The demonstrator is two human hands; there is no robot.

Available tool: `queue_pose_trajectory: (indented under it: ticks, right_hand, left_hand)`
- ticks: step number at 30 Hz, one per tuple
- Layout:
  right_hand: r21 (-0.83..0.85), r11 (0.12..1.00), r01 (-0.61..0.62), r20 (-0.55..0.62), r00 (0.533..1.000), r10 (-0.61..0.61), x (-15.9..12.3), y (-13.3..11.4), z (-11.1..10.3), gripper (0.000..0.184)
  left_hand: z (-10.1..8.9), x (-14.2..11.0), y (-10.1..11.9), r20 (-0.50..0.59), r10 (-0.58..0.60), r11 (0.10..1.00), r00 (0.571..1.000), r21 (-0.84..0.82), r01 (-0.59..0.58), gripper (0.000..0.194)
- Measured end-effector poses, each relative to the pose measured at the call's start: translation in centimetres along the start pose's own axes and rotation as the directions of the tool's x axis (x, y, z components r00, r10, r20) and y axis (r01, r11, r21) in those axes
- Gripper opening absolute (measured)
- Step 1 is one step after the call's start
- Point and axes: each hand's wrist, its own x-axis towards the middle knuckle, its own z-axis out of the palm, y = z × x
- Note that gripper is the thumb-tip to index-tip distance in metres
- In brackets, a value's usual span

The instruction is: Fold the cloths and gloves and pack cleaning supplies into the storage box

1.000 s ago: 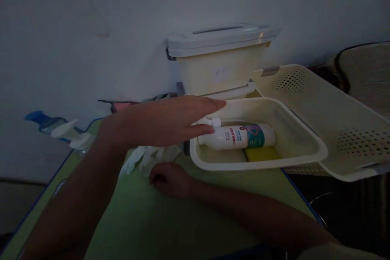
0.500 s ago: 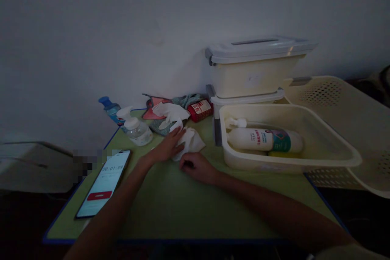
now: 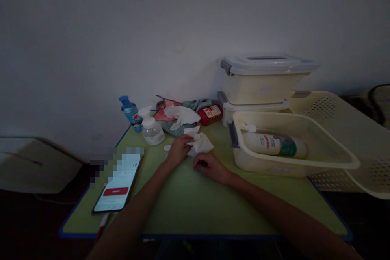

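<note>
Lying in cream tub (image 3: 330, 161): white bottle (image 3: 264, 144) — left hand (image 3: 178, 150) is bending fingers onto cloth (image 3: 202, 144), right hand (image 3: 213, 167) is curling loosely; grips indiscernible.

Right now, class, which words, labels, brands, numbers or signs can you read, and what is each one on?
"10", or so it looks, on the phone screen; the rest is pixelated or too small.
White bottle: red characters, too blurred.
Red bottle: label too blurred.
Blue bottle: label too small.
Upper lidded box and open basin: markings too faint.
No brand is legible.
</note>
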Motion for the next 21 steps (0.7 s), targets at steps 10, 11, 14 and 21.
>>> queue_pose_trajectory:
  ticks: [10, 11, 14, 21]
  right_hand:
    - [0.016, 0.999, -0.036, -0.11, 0.993, 0.038, -0.06, -0.02, -0.05, 0.02]
    - [0.023, 0.999, -0.04, -0.124, 0.991, 0.043, -0.07, -0.04, -0.03, 0.021]
    - [0.08, 0.996, -0.033, -0.165, 0.985, 0.046, -0.13, -0.18, 0.03, 0.031]
    - [0.303, 0.953, -0.014, -0.271, 0.957, 0.1, -0.01, 0.51, -0.05, 0.059]
  left_hand:
    - [-0.57, -0.5, 1.03, -0.256, -0.231, 0.957, 0.939, -0.236, 0.171, 0.014]
    - [-0.52, -0.48, 1.07, -0.256, -0.26, 0.942, 0.931, -0.279, 0.186, 0.015]
    - [-0.32, -0.31, 0.95, -0.226, -0.338, 0.886, 0.914, -0.403, 0.228, 0.021]
    - [-0.09, -0.5, 0.96, -0.049, -0.379, 0.77, 0.924, -0.571, 0.285, 0.022]
